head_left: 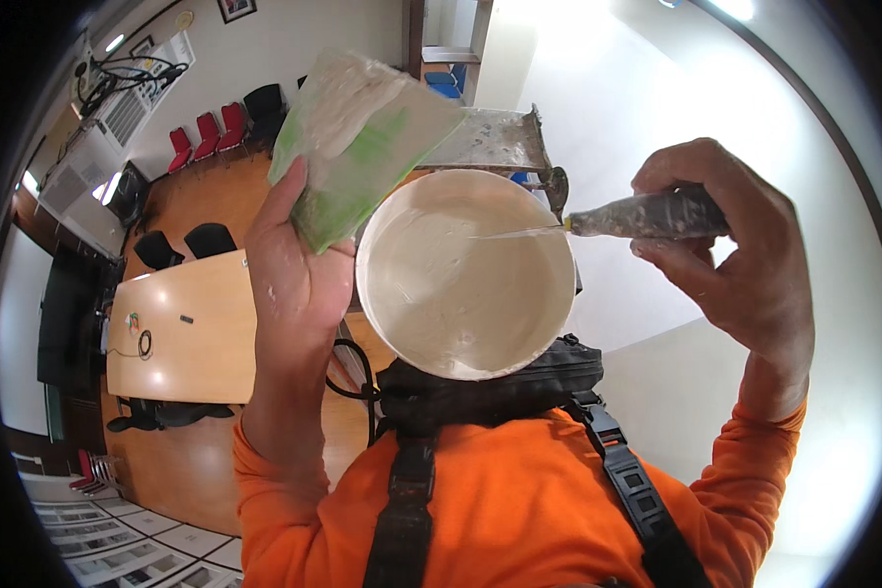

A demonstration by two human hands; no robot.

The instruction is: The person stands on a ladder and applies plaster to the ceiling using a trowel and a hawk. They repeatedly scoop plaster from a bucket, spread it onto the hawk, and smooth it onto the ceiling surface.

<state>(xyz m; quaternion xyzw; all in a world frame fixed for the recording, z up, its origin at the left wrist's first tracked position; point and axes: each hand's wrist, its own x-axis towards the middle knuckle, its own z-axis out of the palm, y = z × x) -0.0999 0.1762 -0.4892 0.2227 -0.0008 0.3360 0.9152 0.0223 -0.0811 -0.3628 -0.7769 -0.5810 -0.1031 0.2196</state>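
My left hand grips a green plastic putty spreader by its lower left edge. Pale, smooth compound is smeared thickly over its face. Between my hands stands a round white bucket, its inside coated with cream-coloured putty. My right hand is closed around the dark, putty-stained handle of a putty knife. The knife's thin blade appears nearly edge-on over the bucket's right side; I cannot tell if it touches the putty.
A stained metal ladder top shows behind the bucket. A black bag hangs at my front. White wall rises on the right. Down on the left are a wooden table, red chairs and a ceiling-mounted white unit with cables.
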